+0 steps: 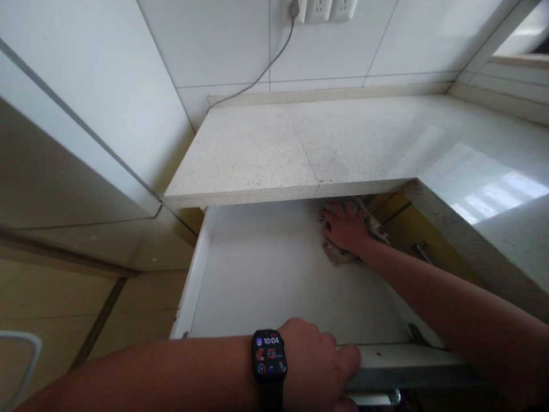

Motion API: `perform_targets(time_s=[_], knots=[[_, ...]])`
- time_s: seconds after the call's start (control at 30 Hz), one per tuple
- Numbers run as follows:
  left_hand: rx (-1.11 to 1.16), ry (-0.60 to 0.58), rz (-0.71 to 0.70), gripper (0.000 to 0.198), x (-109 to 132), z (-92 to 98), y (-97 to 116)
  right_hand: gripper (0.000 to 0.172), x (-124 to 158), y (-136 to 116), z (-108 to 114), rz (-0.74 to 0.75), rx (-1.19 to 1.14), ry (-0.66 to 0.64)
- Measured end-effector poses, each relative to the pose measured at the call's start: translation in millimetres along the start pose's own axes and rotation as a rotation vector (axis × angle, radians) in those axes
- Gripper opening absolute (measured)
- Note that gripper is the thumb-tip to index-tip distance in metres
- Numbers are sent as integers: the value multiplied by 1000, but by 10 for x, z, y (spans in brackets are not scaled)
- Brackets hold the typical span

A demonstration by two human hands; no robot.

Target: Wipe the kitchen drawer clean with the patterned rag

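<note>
My right hand [346, 226] is inside the pulled-out white drawer [257, 269], near its back right corner under the counter. It presses on a brownish patterned cloth [338, 254], its fingers bent over the fabric and partly in shadow. The cloth lies bunched against the drawer floor and right side. At the front, my left hand [315, 363] is closed over the top edge of the drawer front [394, 356]. A black smartwatch [269, 356] sits on my left wrist. Some left fingertips are hidden behind the drawer front.
A speckled pale countertop [257, 149] overhangs the back of the drawer and turns along the right side. Yellow cabinet fronts with a metal handle [422, 252] stand at right. White panels [86, 86] rise at left. A grey cord [257, 80] runs from the wall sockets [319, 8].
</note>
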State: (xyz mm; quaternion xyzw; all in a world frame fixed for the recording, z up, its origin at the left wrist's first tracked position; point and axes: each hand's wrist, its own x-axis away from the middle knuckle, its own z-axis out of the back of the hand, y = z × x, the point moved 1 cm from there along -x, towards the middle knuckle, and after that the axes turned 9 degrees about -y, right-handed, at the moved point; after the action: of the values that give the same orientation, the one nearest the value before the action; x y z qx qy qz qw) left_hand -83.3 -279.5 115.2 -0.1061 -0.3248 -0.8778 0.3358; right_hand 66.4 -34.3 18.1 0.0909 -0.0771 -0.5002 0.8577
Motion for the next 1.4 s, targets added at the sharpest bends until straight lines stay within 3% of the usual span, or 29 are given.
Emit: perform_targets(time_s=[0.2,0.53,0.67,1.03,1.4], knots=[[51,15,32,47,24,26,110,57,164,16,68,51,-10,-39],[45,34,52,40,40,51,175,63,537,137,162,260,-9,-186],[36,28,57,37,35,68,184,61,502,120,201,237,-23,-210],[-41,21,56,34,21,69,154,54,322,110,173,216,-60,-82],[-103,23,53,30,-37,20,132,55,175,185,171,214,-140,-142]])
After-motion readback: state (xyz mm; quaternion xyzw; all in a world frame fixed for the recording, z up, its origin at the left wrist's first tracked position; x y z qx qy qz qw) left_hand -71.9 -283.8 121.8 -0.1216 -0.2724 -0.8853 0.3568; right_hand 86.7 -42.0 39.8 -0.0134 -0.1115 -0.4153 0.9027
